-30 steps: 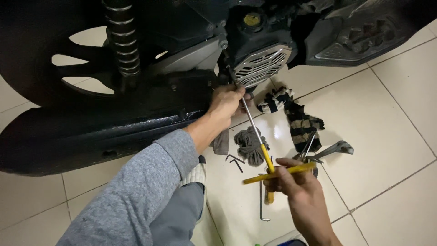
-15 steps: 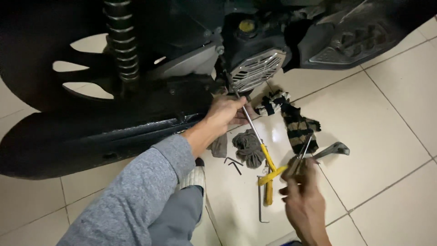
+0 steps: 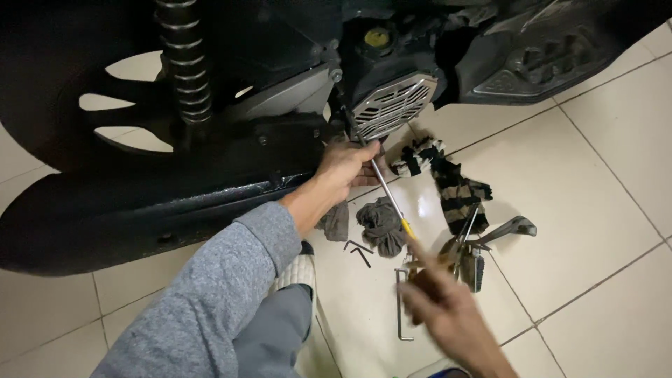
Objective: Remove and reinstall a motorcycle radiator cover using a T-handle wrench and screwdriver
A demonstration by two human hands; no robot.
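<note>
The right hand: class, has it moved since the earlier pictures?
Yes. The right hand has turned the tool's yellow handle; its crossbar no longer shows above the bent rod on the floor.

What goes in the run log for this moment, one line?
left hand: steadies wrench shaft at engine cover | right hand: on yellow handle, blurred | floor: rags, hex keys
</note>
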